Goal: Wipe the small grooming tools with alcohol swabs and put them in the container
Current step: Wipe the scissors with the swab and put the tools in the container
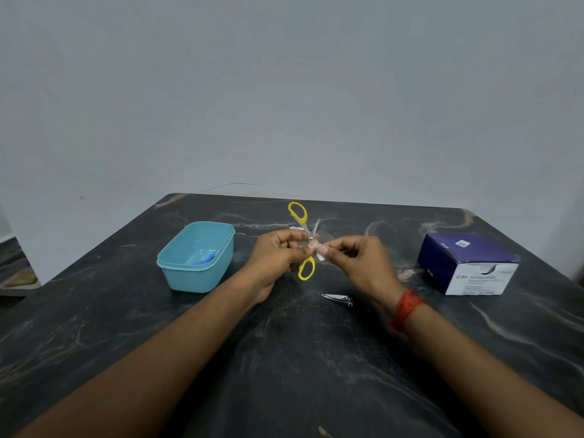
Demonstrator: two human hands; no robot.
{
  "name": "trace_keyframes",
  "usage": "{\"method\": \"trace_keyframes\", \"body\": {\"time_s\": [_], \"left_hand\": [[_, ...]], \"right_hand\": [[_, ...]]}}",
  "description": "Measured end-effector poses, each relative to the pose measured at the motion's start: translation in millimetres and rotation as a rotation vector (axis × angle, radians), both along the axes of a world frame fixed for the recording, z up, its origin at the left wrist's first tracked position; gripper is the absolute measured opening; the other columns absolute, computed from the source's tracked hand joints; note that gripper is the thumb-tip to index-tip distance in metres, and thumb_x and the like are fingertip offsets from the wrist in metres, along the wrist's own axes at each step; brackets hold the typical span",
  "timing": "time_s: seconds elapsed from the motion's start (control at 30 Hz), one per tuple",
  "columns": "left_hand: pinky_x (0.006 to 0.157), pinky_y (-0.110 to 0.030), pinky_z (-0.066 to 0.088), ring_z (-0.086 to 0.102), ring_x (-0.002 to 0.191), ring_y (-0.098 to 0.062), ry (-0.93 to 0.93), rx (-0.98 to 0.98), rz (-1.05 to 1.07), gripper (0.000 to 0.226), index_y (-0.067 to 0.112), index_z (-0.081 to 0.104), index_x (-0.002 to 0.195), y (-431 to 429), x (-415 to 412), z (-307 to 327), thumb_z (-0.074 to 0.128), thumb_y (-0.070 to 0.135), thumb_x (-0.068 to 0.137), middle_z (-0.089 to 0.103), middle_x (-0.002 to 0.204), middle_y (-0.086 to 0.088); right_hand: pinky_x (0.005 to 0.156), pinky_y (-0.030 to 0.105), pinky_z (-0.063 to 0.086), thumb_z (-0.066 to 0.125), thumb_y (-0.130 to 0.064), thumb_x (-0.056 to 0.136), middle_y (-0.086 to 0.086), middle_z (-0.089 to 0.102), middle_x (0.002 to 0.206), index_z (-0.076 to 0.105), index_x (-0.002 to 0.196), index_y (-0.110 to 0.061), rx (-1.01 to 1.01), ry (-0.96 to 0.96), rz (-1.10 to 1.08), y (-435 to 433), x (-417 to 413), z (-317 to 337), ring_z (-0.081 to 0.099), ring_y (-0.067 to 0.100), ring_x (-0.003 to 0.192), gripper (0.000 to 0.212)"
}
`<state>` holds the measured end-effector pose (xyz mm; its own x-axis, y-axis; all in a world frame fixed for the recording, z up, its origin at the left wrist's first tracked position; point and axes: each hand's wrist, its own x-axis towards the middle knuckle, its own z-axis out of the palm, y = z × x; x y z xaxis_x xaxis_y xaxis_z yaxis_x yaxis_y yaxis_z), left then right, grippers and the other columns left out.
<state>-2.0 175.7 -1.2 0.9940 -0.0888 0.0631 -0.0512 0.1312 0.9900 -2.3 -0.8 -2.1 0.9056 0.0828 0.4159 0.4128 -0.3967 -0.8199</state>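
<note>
Right of the turquoise plastic tub [196, 279], which holds a blue-handled tool [203, 260], the left hand [278, 251] pinches opened yellow-handled scissors [306, 229]; the right hand [363, 260] pinches a white swab [320, 254].

Yellow-handled, silver-bladed scissors [308, 232] and a white swab [320, 255] show mid-frame, with a turquoise container [189, 273] holding a blue tool [203, 260] at left, a navy-and-white alcohol swab box [467, 263] at right, and a red wrist thread [406, 309] right of centre, over a black table [284, 358] with pale marble veining.
</note>
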Motion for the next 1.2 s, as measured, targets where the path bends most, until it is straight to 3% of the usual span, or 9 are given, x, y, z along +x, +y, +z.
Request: {"method": "trace_keyframes", "body": {"time_s": [0.13,0.27,0.33,0.4,0.5,0.67,0.83,1.0,1.2], "left_hand": [[0.076,-0.032,0.052,0.066,0.085,-0.013,-0.034,0.028,0.037,0.041,0.019,0.066,0.117,0,2,1,0.082,0.026,0.080,0.070,0.104,-0.002],[0.080,-0.015,0.047,0.057,0.099,-0.003,-0.507,0.461,0.450,0.078,0.033,0.046,0.135,10,3,11,0.084,0.050,0.070,0.057,0.119,0.012],[0.088,-0.017,0.043,0.051,0.107,-0.005,-0.686,0.665,0.422,0.087,0.031,0.045,0.140,14,2,16,0.082,0.057,0.066,0.056,0.122,0.014],[0.096,-0.026,0.043,0.050,0.114,-0.008,-0.683,0.779,0.320,0.085,0.029,0.052,0.138,12,0,17,0.081,0.061,0.064,0.061,0.122,0.015],[0.090,-0.034,0.049,0.055,0.106,-0.008,-0.666,0.909,0.255,0.057,0.031,0.070,0.119,9,-1,15,0.078,0.059,0.069,0.071,0.107,0.014],[0.069,-0.013,0.045,0.066,0.073,0.003,-0.593,0.775,0.106,0.008,0.032,0.078,0.088,10,-4,16,0.079,0.034,0.081,0.072,0.077,0.018],[0.074,-0.019,0.054,0.071,0.073,-0.005,-0.488,0.536,0.043,0.005,0.016,0.073,0.092,6,-3,17,0.074,0.019,0.088,0.076,0.076,0.004],[0.056,-0.022,0.047,0.058,0.062,-0.012,-0.299,0.239,0.022,0.009,0.004,0.060,0.095,9,0,22,0.062,0.013,0.097,0.077,0.087,-0.010],[0.060,-0.026,0.045,0.055,0.065,-0.012,-0.292,0.277,-0.111,0.019,-0.001,0.058,0.105,9,-3,19,0.059,0.017,0.099,0.077,0.095,-0.011]], "right_hand": [[0.060,0.024,0.044,0.073,-0.032,0.088,-0.006,0.068,0.072,0.071,0.075,-0.026,-0.228,-0.148,-0.077,-5,-1,5,0.055,0.009,0.062,0.015],[0.071,0.035,0.047,0.061,-0.039,0.094,-0.006,0.063,0.090,0.070,0.089,-0.024,-0.660,-0.254,-0.148,-21,0,20,0.055,0.014,0.084,0.019],[0.074,0.039,0.049,0.058,-0.038,0.096,-0.006,0.064,0.092,0.070,0.093,-0.024,-0.745,-0.280,-0.123,-27,0,26,0.056,0.017,0.089,0.019],[0.075,0.037,0.047,0.058,-0.036,0.096,-0.005,0.065,0.092,0.071,0.094,-0.024,-0.749,-0.322,-0.101,-28,-2,30,0.056,0.018,0.089,0.018],[0.073,0.037,0.047,0.059,-0.035,0.096,-0.005,0.064,0.090,0.071,0.095,-0.023,-0.748,-0.386,-0.076,-26,-6,34,0.054,0.017,0.089,0.017],[0.067,0.041,0.050,0.062,-0.036,0.095,-0.004,0.065,0.089,0.072,0.096,-0.021,-0.798,-0.505,-0.075,-21,-10,37,0.056,0.021,0.088,0.018],[0.066,0.030,0.046,0.065,-0.035,0.093,-0.009,0.065,0.084,0.073,0.091,-0.024,-0.583,-0.564,-0.173,-22,-10,38,0.051,0.010,0.079,0.013],[0.066,0.025,0.044,0.072,-0.033,0.089,-0.012,0.068,0.082,0.077,0.086,-0.025,-0.201,-0.533,-0.250,-27,-6,41,0.056,0.011,0.073,0.010],[0.070,0.021,0.040,0.066,-0.040,0.090,-0.012,0.064,0.084,0.078,0.093,-0.030,-0.419,-0.538,-0.234,-23,-6,32,0.052,0.011,0.085,0.016]]}}
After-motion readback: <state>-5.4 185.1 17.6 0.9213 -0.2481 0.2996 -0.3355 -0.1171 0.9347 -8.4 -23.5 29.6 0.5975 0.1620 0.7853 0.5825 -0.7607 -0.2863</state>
